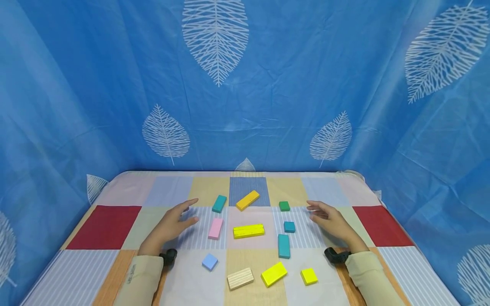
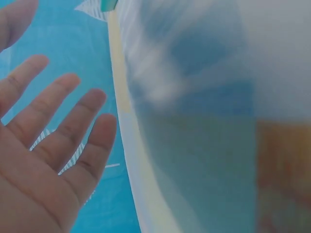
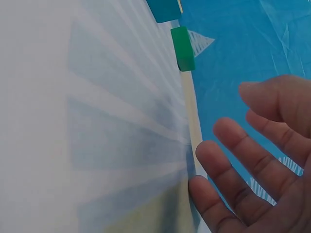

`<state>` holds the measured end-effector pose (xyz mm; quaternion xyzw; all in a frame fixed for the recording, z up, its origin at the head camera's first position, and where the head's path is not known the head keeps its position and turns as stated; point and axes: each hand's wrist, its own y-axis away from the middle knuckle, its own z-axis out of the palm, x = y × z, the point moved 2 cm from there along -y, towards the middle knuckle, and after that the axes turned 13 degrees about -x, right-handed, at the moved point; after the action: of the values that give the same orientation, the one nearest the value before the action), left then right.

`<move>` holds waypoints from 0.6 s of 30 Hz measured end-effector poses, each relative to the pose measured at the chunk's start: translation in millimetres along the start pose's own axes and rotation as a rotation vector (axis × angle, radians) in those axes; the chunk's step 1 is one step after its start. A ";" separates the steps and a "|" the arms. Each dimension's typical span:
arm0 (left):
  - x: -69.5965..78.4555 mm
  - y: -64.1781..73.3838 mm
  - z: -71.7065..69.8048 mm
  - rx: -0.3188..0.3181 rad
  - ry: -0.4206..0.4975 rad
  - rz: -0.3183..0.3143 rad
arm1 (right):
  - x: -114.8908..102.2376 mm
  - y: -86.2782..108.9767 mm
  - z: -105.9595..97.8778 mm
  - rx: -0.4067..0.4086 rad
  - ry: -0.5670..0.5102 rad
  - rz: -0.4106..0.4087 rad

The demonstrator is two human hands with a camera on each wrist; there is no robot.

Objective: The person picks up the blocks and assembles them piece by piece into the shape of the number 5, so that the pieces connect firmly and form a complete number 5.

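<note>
Block, pink (image 1: 215, 228): left of the long yellow block (image 1: 249, 231)
Block, green (image 1: 284, 206): right of and beyond it
Handling: likely light, stiff; pinch opposite sides
Grip: left hand (image 1: 170, 224), right hand (image 1: 334, 222) released, empty

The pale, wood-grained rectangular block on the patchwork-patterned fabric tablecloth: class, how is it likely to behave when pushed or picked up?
The pale block is probably stiff, judging by its straight edges and flat faces. Lying on a broad face, it would likely slide rather than roll or tip. Its wood-like grain suggests it may feel fairly light.
</note>
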<state>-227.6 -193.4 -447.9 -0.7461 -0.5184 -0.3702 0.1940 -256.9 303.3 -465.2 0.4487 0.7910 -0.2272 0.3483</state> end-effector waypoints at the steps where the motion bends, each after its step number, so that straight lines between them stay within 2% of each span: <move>1: 0.0 -1.2 0.8 -0.002 0.006 0.005 | 0.2 -0.9 0.0 -0.002 -0.009 -0.005; 9: -0.5 -8.0 2.5 -0.027 0.066 -0.005 | 6.0 -12.6 -2.1 0.000 -0.028 -0.052; 18: 2.3 -15.3 3.9 -0.058 0.114 -0.027 | 7.9 -22.5 -5.3 -0.031 -0.060 -0.022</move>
<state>-239.8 -183.4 -450.1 -0.7221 -0.5056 -0.4295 0.1963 -281.1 300.2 -466.6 0.4273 0.7886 -0.2320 0.3764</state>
